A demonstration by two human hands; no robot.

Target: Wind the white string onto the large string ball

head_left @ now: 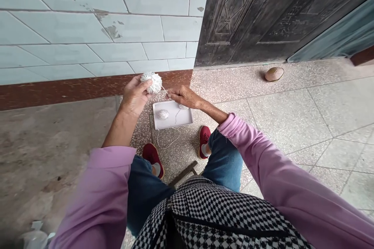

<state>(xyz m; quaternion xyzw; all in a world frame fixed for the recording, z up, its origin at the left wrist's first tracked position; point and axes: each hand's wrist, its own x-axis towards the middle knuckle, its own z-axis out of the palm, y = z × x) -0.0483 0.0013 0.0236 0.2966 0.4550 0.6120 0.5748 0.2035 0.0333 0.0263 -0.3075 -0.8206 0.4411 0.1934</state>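
Observation:
My left hand (136, 92) is closed around a ball of white yarn (153, 82), held up near the base of the wall. From the ball a short strand of yarn (164, 89) runs to my right hand (184, 96), whose fingers are pinched on it. Below both hands a shallow white tray (172, 125) rests on the floor. A smaller yarn ball (163, 114) lies in its left part. Another white piece (183, 107) in the tray is partly covered by my right hand. A loose loop of yarn (168, 147) hangs out over the tray's near edge.
Light tiled wall (87, 27) with a brown base strip rises ahead on the left. A dark carved door (251, 11) stands at the right. On its sill lies a rounded pinkish object (274, 74). Red shoes (152, 157) flank the tray, and a wooden bar (184, 172) shows between the legs.

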